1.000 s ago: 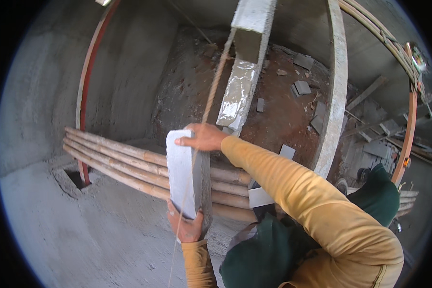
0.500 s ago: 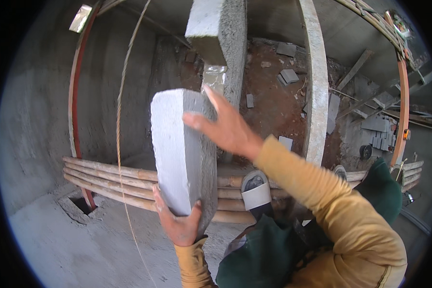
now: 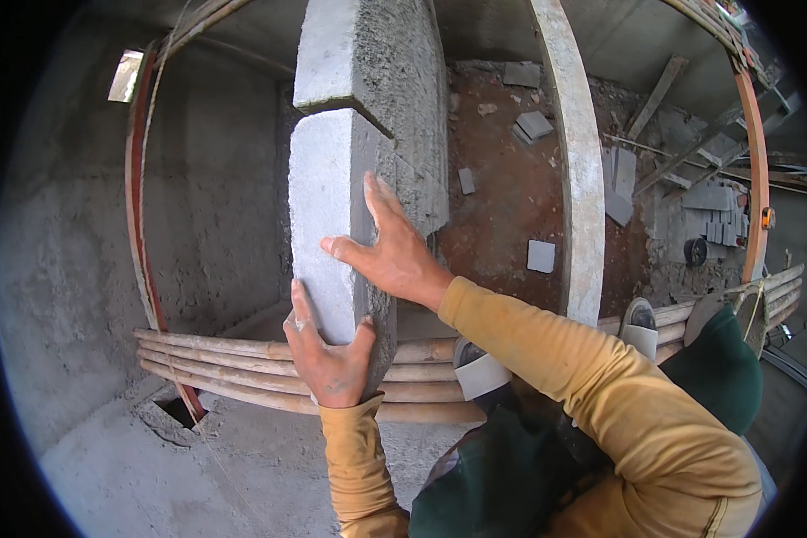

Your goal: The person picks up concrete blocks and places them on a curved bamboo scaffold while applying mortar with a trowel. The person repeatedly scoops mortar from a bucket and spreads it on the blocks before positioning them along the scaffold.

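A long light-grey concrete block [image 3: 321, 206] lies in line with the wall block [image 3: 325, 54] beyond it, a narrow dark gap between their ends. My left hand [image 3: 330, 359] grips its near end, thumb on the right edge and fingers along the left. Against the block's right side rests my right hand [image 3: 402, 255], its thumb over the top edge and its fingers stretched forward. The underside of the block is hidden from view. Rough mortar covers the side of the wall [image 3: 408, 117] next to the far block.
Bamboo poles [image 3: 242, 359] cross under my sandalled feet [image 3: 480, 368]. A concrete beam [image 3: 578, 161] runs to the right, above a dirt floor with loose blocks [image 3: 533, 125]. A rope [image 3: 148, 125] hangs beside a red post [image 3: 137, 206] at left. A floor hole [image 3: 177, 411] lies below it.
The block has moved forward, its far end now close to the wall block and covering the shiny wet patch seen before. Both hands went with it, the right now lower along its side.
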`<state>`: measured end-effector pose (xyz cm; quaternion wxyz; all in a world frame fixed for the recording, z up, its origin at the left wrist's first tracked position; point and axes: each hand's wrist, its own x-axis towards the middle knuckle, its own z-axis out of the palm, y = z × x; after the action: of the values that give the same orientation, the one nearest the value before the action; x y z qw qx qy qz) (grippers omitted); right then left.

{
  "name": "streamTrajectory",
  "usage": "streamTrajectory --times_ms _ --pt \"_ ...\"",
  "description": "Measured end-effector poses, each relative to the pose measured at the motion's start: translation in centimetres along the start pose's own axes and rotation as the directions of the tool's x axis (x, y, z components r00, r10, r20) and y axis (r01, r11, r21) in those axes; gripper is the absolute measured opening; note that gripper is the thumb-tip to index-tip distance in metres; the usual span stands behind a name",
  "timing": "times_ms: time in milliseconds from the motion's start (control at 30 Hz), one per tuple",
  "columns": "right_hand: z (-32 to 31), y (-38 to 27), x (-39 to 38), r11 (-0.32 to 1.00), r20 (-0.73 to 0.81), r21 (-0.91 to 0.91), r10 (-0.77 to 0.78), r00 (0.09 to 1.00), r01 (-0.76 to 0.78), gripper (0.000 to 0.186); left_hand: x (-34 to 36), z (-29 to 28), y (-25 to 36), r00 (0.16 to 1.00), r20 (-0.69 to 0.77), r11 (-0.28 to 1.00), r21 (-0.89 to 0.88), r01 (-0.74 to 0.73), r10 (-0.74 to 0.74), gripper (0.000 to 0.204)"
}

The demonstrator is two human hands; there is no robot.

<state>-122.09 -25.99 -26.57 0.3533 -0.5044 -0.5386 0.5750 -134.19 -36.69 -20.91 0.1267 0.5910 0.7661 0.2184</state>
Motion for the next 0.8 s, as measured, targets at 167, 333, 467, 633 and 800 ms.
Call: streamTrajectory --times_ms 167,333,467,633,800 --pt "-0.3 0.5 1.2 1.000 -0.007 -0.004 -0.010 1.000 0.010 0.106 0.8 0.3 0.2 0.999 0.026 0.996 0.090 -0.026 0.024 0.090" --pt "-0.8 0.2 1.8 1.000 0.010 -0.010 0.006 1.000 -0.006 0.106 1.3 0.5 0.6 0.999 0.032 0.995 0.096 0.002 -0.006 0.088" --pt "-1.1 0.0 2.2 0.999 0.042 -0.019 0.028 0.999 -0.027 0.105 1.6 0.6 0.8 0.999 0.047 0.994 0.105 0.022 -0.027 0.088" --pt "-1.0 0.2 2.2 1.000 0.030 -0.007 0.009 1.000 -0.009 0.105 1.8 0.5 1.0 0.998 0.054 0.994 0.109 0.029 -0.035 0.088" --pt "-3.7 -1.0 5.0 0.941 -0.167 -0.268 -0.256 0.952 0.206 0.096 2.0 0.5 1.0 0.998 0.048 0.990 0.140 0.029 -0.036 0.087"
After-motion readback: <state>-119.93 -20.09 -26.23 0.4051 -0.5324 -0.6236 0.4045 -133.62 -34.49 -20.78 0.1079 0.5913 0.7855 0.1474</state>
